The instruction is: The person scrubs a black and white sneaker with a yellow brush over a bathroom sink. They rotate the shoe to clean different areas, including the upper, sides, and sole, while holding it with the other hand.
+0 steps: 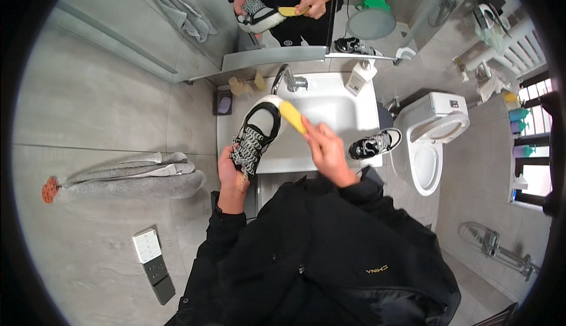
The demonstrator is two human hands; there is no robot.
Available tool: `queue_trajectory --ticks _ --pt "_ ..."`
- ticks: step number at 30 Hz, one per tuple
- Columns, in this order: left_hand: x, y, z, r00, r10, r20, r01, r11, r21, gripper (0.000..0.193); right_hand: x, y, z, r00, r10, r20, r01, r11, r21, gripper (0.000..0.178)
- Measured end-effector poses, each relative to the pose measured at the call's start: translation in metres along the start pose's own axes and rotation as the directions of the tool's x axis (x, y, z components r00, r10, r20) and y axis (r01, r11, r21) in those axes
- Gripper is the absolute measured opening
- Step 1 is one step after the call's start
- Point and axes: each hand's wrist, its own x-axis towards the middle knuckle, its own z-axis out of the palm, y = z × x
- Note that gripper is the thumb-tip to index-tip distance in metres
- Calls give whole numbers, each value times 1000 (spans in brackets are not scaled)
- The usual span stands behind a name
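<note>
Your left hand (232, 174) is closed around the heel of a black-and-white lace-up sneaker (258, 132), held over the glossy white rectangular basin (339, 110), at ten o'clock from the view's centre, toe toward one. Its toe panel is smooth and pale grey, its rounded rim white, its thick laces (250, 147) speckled. Your right hand (328, 152) pinches a yellow oblong brush (293, 117) at the toe's edge; a matching sneaker (371, 145) sits at three o'clock.

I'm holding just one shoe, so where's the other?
In the head view, the other shoe sits right of your right hand, on the front right corner of the sink, near the toilet.
</note>
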Motion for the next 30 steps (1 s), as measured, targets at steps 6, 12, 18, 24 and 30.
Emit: queue_trajectory --ticks 6,12,18,24,30 --pt "-7 -13 7 994 -104 13 105 989 -105 29 -5 8 13 982 190 -4 -190 981 22 51" --pt "-19 -9 16 995 -3 99 11 997 -81 33 -30 25 18 982 189 21 -190 978 80 47" --pt "-43 -7 32 997 71 42 -82 880 467 56 -44 41 19 954 294 66 -301 935 188 45" --pt "-52 1 47 982 153 109 -188 807 560 56 -39 45 21 926 360 117 -378 883 276 45" --pt "-62 22 52 979 -28 200 -157 516 842 58 -44 46 16 935 342 96 -355 886 297 46"
